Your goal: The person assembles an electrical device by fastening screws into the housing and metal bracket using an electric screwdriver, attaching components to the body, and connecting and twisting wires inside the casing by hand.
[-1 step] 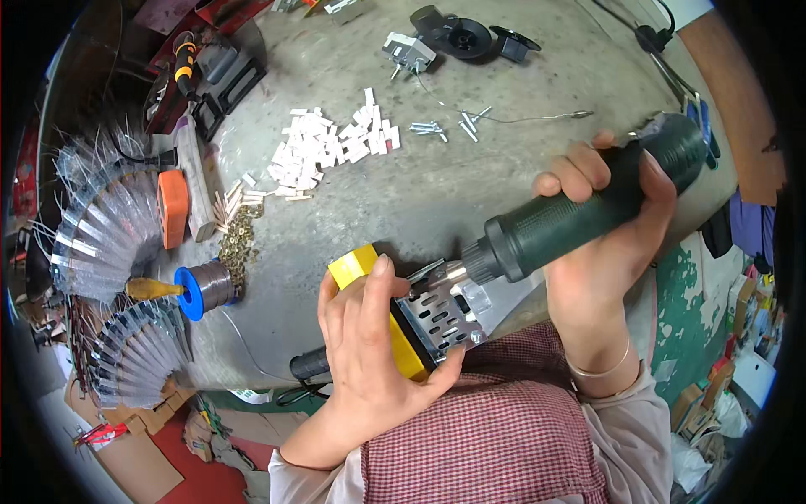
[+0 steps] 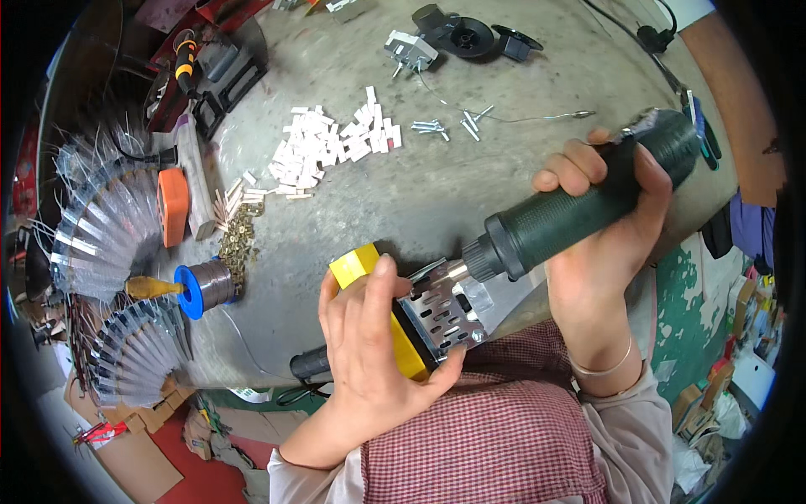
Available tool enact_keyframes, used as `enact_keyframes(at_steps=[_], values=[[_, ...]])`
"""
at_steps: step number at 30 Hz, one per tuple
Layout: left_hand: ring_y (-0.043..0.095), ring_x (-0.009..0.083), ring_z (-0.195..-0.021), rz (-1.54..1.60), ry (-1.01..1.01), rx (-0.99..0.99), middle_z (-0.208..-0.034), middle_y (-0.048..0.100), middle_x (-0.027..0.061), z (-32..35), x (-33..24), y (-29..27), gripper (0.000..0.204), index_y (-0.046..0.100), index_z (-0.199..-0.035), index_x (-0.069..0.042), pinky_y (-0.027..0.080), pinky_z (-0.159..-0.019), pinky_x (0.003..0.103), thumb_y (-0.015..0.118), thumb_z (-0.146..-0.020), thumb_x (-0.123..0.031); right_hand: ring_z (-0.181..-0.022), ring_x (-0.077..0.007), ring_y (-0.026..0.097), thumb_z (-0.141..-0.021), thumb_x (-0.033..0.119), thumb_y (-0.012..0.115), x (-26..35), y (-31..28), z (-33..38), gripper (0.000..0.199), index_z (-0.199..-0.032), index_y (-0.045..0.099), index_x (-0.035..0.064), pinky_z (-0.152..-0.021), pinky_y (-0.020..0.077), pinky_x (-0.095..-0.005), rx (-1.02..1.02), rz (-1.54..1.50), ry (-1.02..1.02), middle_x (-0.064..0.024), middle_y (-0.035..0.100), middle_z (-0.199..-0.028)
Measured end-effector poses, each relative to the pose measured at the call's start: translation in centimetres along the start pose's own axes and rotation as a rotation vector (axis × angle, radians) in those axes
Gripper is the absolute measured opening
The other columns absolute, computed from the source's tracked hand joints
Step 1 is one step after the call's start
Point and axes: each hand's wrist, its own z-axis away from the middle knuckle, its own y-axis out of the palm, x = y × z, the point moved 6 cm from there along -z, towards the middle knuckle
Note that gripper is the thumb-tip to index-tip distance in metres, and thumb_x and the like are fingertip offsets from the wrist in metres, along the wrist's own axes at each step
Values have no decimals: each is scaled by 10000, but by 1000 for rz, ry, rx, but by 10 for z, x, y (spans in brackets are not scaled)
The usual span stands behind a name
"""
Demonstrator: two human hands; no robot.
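My right hand (image 2: 617, 244) is wrapped around the dark green body of an electric screwdriver (image 2: 579, 206). The screwdriver lies slanted, its ridged nose pointing down and left. Its tip meets the upper edge of a slotted metal plate (image 2: 442, 315); the exact contact point is hidden. That plate adjoins a yellow block (image 2: 409, 353) with a black edge. My left hand (image 2: 365, 332) is closed over the block, fingers across its top and thumb at the plate's lower corner. A black cylindrical handle (image 2: 311, 363) shows beside the left hand; whether it joins the block I cannot tell.
White ceramic-like pieces (image 2: 311, 147) are heaped beyond my hands, with several screws (image 2: 470, 126) to their right. At left are a blue wire spool (image 2: 191, 292), small brass parts (image 2: 241, 239), an orange block (image 2: 172, 207) and fanned clear strips (image 2: 105, 231). Black round parts (image 2: 464, 38) lie far back.
The rear end of the electric screwdriver has shifted very slightly left, along with my right hand. My left hand keeps the same grip on the yellow block.
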Motion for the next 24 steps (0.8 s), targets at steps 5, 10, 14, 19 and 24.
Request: enact_keyframes(at_steps=[5,10,14,19,24], values=[[550,328,-923,-14,6,6,-963,572,165,2,1,0,1030,240,-1431,85,302,-1038,593,789,-636,-272,-715,-163,528,-877,376,554,-8,-8,-6,295,-970,536,96,-797,434,-348,-112,29,89,-5,537,-761],[544,345,-956,-36,15,14,-1036,555,205,0,-1,0,999,261,-1420,84,313,-1027,609,780,-648,-280,-727,-172,545,-882,351,571,-14,-15,-9,264,-939,535,96,-817,449,-356,-162,-14,141,-10,546,-757],[537,358,-1001,-42,10,30,-1099,541,220,2,-1,1,1002,262,-1422,81,309,-1033,613,783,-644,-277,-746,-175,560,-884,357,576,-15,-16,-9,268,-907,537,93,-840,455,-361,-147,32,145,-14,560,-759],[515,375,-1080,-50,4,33,-1153,533,223,1,-3,-1,1017,259,-1429,76,311,-1055,577,796,-639,-273,-747,-156,566,-909,318,587,-16,-14,-8,269,-968,577,55,-847,467,-352,-125,26,138,-5,552,-782],[475,365,-1158,-13,-11,54,-1269,474,235,4,0,2,1052,220,-1448,79,360,-1037,495,804,-653,-286,-751,-160,572,-905,338,589,-16,-13,-8,274,-950,586,68,-864,469,-353,-144,65,144,-8,567,-780]])
